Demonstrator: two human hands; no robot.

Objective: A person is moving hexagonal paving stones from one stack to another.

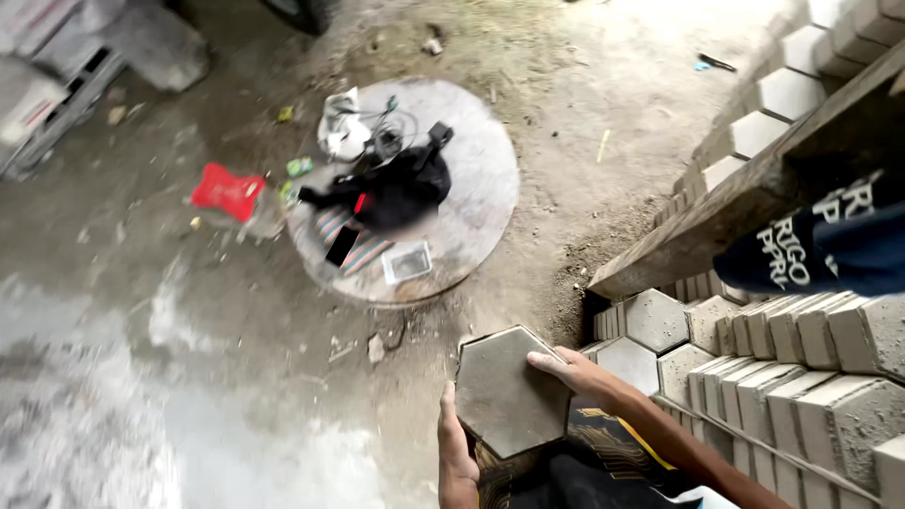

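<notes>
The person is carrying a grey hexagonal paving block at chest height, gripping it from both sides. The left hand is curling around the block's lower left edge, fingers closed against it, and the right hand is pressing on its upper right edge with the thumb lying over the top face. The block is hanging clear of the floor, just left of the stacked blocks, so this looks like the carrying step between lifting and setting down. Judging by the grip, the next move calls for keeping both hands firm on opposite edges while the weight is being swung toward wherever it is going.

On the far left, the dirt floor is showing wet, pale patches, with a red scrap lying near the round concrete slab. On that slab a black garment, a phone and a small clear box are resting. To the right, a wooden beam is slanting over the rows of blocks, and another person's dark sleeve is reaching in from the right edge.
</notes>
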